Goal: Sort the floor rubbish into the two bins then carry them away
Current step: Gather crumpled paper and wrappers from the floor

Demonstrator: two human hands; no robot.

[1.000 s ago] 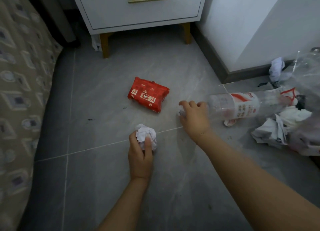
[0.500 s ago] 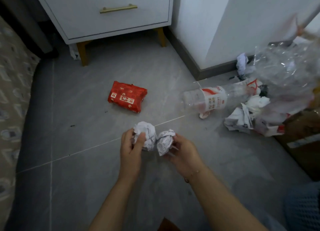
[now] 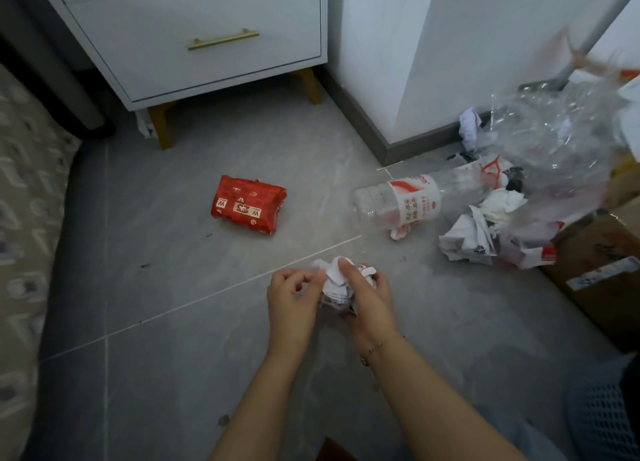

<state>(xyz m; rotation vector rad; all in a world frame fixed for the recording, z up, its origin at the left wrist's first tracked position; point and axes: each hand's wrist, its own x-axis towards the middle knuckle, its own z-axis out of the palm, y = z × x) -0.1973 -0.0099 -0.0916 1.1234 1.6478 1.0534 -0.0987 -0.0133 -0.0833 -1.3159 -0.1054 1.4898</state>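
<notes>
The crumpled paper (image 3: 335, 284), a lumpy white wad with printed creases and no clear long axis, sits just above the grey tiled floor (image 3: 180, 287), grasped by the right hand (image 3: 369, 296) whose thumb curls over its top, while the left hand (image 3: 291, 296) touches its side with curled fingers. Beyond the grip lies a shiny red packet (image 3: 247, 204), long side tilted. To its right a clear plastic bottle (image 3: 405, 202) lies on its side, base pointing toward the packet, beside more crumpled paper scraps (image 3: 474, 234), cellophane (image 3: 554, 142) and a cardboard box (image 3: 602, 260).
</notes>
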